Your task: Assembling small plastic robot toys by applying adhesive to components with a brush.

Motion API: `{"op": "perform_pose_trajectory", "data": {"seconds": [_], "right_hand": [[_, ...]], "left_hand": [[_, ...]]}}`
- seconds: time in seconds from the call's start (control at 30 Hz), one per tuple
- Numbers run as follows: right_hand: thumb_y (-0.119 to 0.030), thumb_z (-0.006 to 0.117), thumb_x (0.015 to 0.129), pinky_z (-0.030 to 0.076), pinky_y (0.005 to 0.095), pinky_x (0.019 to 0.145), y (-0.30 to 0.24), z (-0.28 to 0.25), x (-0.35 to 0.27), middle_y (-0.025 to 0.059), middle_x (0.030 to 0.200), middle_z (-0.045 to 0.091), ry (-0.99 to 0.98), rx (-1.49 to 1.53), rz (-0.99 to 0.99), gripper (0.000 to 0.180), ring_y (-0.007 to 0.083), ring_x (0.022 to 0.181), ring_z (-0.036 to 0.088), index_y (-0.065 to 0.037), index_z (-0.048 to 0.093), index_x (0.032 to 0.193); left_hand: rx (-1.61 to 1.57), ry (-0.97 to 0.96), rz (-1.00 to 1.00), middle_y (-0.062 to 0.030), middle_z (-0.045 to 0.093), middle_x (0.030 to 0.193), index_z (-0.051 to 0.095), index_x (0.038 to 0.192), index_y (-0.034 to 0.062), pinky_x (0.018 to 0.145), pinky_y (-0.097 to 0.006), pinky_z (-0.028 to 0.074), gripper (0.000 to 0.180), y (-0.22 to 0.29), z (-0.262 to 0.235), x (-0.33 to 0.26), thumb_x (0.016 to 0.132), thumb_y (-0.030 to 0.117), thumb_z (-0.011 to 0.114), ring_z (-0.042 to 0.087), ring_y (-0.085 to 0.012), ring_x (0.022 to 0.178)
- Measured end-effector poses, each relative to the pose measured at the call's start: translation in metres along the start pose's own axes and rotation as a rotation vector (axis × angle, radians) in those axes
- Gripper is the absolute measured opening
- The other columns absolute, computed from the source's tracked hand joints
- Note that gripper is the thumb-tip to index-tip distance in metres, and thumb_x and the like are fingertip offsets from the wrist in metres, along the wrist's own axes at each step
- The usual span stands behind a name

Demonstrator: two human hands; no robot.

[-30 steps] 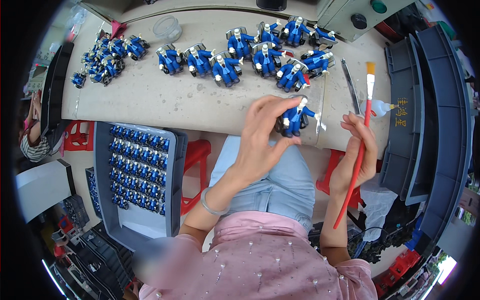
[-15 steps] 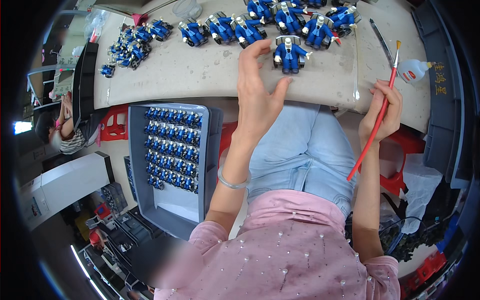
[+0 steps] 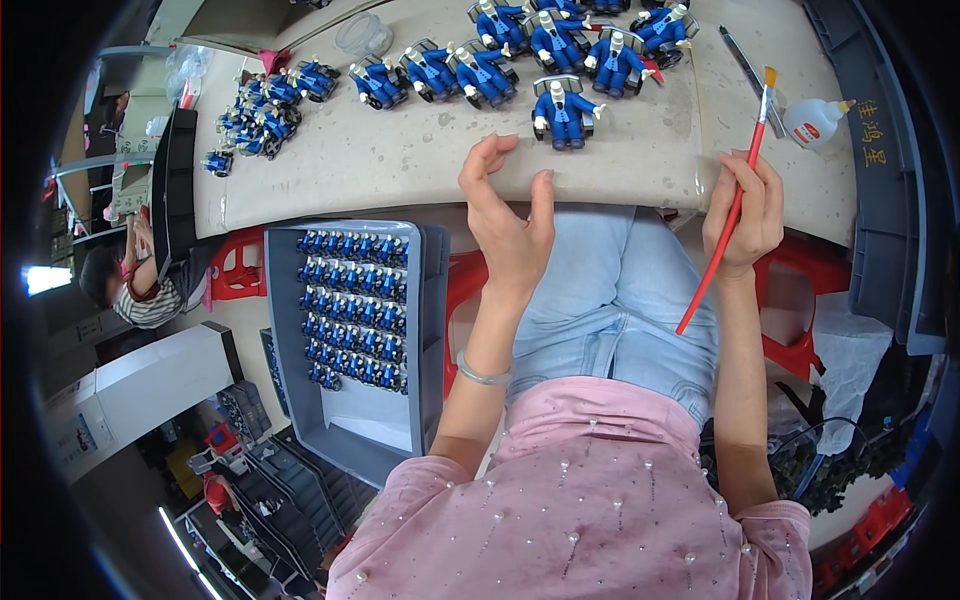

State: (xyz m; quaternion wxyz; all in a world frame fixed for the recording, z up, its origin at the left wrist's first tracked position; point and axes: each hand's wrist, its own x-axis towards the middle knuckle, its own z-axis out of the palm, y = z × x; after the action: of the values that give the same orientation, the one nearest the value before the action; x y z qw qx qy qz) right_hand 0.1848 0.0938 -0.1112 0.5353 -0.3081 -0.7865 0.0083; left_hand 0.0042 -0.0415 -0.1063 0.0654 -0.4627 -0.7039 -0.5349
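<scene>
My left hand (image 3: 512, 225) hangs at the table's near edge, fingers apart and curved, holding nothing. Just beyond its fingertips a headless-looking blue-suited figurine in a wheelchair (image 3: 565, 115) stands alone on the table, untouched. In my right hand (image 3: 748, 215) is a thin red-handled paintbrush (image 3: 716, 258), tilted with its tan bristles up, over the table's front edge. Farther back stand several more blue figurines (image 3: 555, 42), grouped close together. Another cluster of small blue figurines (image 3: 258, 120) crowds the table's left part.
Left of my legs, a grey crate (image 3: 432, 300) holds rows of blue figurines on white sheet. A small glue-like bottle (image 3: 815, 122) and a dark slim tool (image 3: 742, 55) lie at right on the table (image 3: 640, 165). A clear cup (image 3: 365, 36) stands behind. Someone sits far left.
My left hand has drawn back toward me, away from the front figurine. The right hand has shifted slightly left with the paintbrush. The whole view has tilted a little.
</scene>
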Motion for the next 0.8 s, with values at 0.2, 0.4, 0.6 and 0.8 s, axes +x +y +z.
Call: {"op": "perform_pose_trajectory", "data": {"seconds": [0.2, 0.4, 0.6, 0.8], "right_hand": [[0.004, 0.065, 0.073, 0.052, 0.0311, 0.065, 0.0007, -0.0002, -0.0001, 0.0125, 0.089, 0.064, -0.008, -0.025, -0.008, 0.019, 0.0249, 0.076, 0.064, -0.004, 0.068, 0.089], [0.004, 0.065, 0.072, 0.052, 0.0313, 0.065, 0.001, 0.0009, 0.0006, 0.0127, 0.088, 0.064, -0.01, -0.027, -0.01, 0.02, 0.0249, 0.075, 0.064, -0.004, 0.068, 0.09], [0.005, 0.065, 0.071, 0.052, 0.0314, 0.065, -0.0005, 0.0014, 0.0009, 0.0127, 0.088, 0.064, -0.018, -0.029, -0.012, 0.022, 0.0248, 0.076, 0.064, -0.004, 0.068, 0.09], [0.004, 0.065, 0.071, 0.052, 0.0309, 0.065, -0.0006, 0.0013, 0.0006, 0.0123, 0.088, 0.063, -0.015, -0.04, -0.016, 0.022, 0.0245, 0.076, 0.063, -0.004, 0.069, 0.091]], "left_hand": [[0.084, 0.005, 0.066, -0.0165, 0.057, 0.111, 0.038, 0.126, -0.0013, 0.09, -0.035, 0.041, 0.054, -0.0047, 0.0034, -0.0019, 0.079, -0.002, 0.064, 0.055, -0.0244, 0.102], [0.09, 0.022, 0.08, -0.0163, 0.057, 0.111, 0.038, 0.126, -0.0013, 0.089, -0.035, 0.042, 0.054, -0.0068, 0.0045, -0.0017, 0.079, -0.002, 0.064, 0.055, -0.0246, 0.103], [0.107, 0.014, 0.088, -0.0167, 0.057, 0.112, 0.038, 0.126, -0.0015, 0.09, -0.035, 0.042, 0.054, -0.0094, 0.0035, -0.0033, 0.079, -0.001, 0.064, 0.056, -0.0248, 0.102], [0.102, 0.012, 0.082, -0.0171, 0.058, 0.112, 0.038, 0.126, -0.0013, 0.09, -0.035, 0.042, 0.054, -0.01, 0.003, -0.0043, 0.079, -0.001, 0.064, 0.055, -0.0252, 0.103]]}}
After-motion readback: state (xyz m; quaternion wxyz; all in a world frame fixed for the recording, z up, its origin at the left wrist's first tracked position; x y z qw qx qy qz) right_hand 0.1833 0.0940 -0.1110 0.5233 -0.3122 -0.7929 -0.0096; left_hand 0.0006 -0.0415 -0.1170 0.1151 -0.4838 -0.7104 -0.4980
